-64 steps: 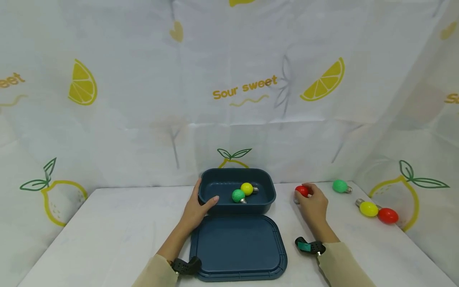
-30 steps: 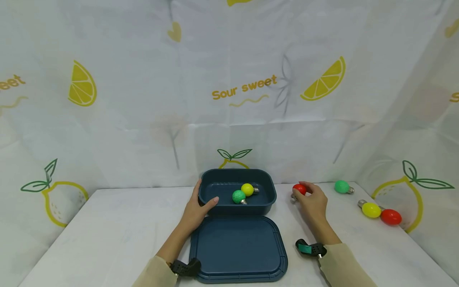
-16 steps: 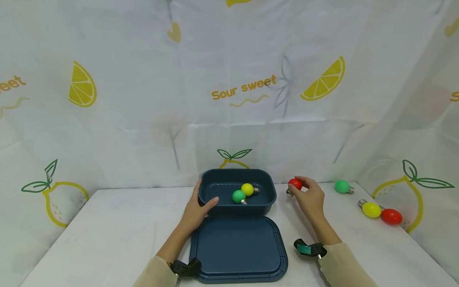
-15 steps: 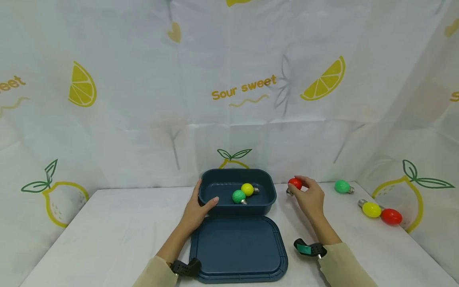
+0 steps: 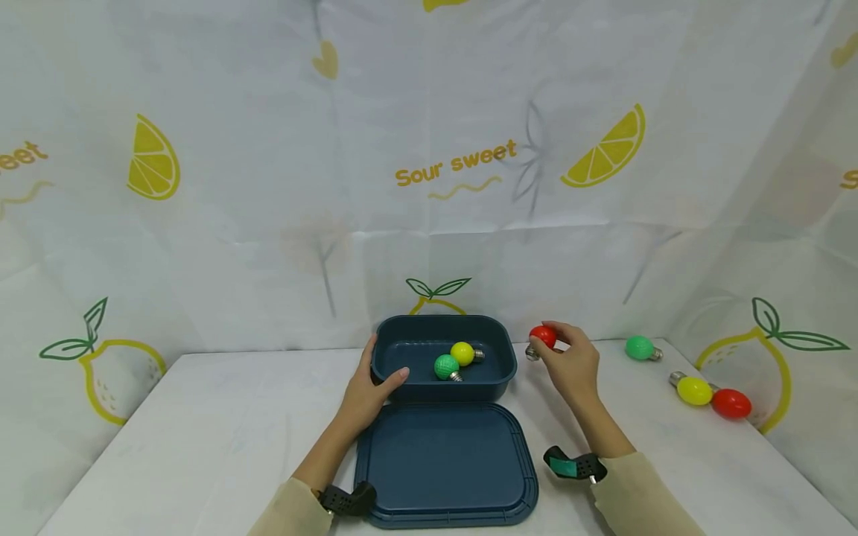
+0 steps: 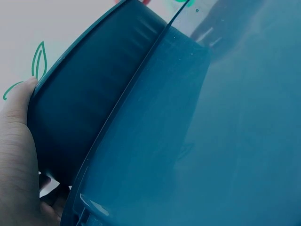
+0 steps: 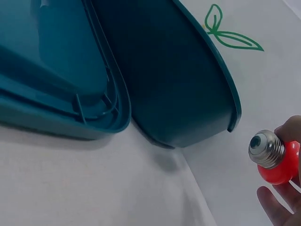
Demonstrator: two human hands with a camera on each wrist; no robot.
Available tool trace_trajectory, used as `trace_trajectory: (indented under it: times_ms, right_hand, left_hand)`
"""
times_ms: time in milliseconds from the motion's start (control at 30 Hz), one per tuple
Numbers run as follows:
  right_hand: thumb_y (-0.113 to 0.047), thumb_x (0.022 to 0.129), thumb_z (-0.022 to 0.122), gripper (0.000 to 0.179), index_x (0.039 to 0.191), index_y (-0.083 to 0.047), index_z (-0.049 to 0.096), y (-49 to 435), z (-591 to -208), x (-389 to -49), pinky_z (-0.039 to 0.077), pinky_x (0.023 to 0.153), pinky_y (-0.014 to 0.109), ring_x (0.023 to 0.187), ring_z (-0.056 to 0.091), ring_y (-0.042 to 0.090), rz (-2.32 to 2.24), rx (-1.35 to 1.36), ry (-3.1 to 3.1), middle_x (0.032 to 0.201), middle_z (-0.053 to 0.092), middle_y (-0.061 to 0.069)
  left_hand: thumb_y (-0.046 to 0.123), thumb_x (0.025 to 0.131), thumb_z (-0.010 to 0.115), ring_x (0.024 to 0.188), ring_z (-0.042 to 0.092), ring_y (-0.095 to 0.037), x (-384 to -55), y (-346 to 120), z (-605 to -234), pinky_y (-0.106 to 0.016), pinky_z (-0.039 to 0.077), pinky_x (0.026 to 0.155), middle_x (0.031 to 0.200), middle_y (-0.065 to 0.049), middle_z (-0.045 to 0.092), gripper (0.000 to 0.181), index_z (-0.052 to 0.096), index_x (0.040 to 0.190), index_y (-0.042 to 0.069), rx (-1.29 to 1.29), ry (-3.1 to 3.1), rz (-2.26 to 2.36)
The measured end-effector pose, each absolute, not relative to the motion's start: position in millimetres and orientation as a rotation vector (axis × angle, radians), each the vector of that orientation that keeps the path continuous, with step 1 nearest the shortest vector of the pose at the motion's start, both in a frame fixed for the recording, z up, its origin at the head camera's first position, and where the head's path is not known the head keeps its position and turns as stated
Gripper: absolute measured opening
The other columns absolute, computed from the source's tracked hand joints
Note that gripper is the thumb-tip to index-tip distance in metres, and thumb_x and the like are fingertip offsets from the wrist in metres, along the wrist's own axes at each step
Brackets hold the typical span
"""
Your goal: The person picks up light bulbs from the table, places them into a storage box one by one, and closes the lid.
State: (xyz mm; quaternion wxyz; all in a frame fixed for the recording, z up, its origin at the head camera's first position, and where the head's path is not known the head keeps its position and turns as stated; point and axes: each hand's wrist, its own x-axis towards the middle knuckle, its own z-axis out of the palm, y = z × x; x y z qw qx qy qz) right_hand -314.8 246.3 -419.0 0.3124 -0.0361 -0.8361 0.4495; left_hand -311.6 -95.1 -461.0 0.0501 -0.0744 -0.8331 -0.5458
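Note:
A red light bulb [image 5: 542, 336] with a silver screw base is pinched in the fingertips of my right hand [image 5: 570, 365], to the right of the dark blue box [image 5: 499, 376]. In the right wrist view the metal base of the red bulb [image 7: 278, 165] points toward the box. My left hand [image 5: 369, 387] holds the box at its front left corner, the thumb over the rim; the fingers along the side are partly hidden. Inside the box lie a green bulb [image 5: 445, 366] and a yellow bulb [image 5: 462, 353], close together.
A flat dark blue lid [image 5: 445, 465] lies just in front of the box. On the right of the table rest another green bulb [image 5: 640, 348], a yellow bulb [image 5: 694, 391] and a red bulb [image 5: 731, 404]. A printed cloth hangs behind.
My right hand has raised the red bulb off the table and carried it left, nearer the box. The left hand, the box and the other bulbs stay where they were.

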Motion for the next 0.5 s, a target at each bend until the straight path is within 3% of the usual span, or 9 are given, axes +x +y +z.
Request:
trace_trajectory:
  times_ms: [500]
  right_hand:
    - [-0.013, 0.089, 0.078, 0.034, 0.119, 0.0, 0.07, 229.6, -418.6, -314.2, 0.04, 0.073, -0.005, 0.108, 0.066, 0.033, 1.182, 0.04, -2.178, 0.119, 0.068, 0.019]
  left_hand:
    - [0.054, 0.091, 0.068, 0.156, 0.02, -0.039, -313.5, -94.9, -463.3, -0.068, 0.022, 0.12, 0.171, -0.009, 0.017, 0.096, 0.01, 0.164, 0.031, -0.236, -2.524, -1.663]
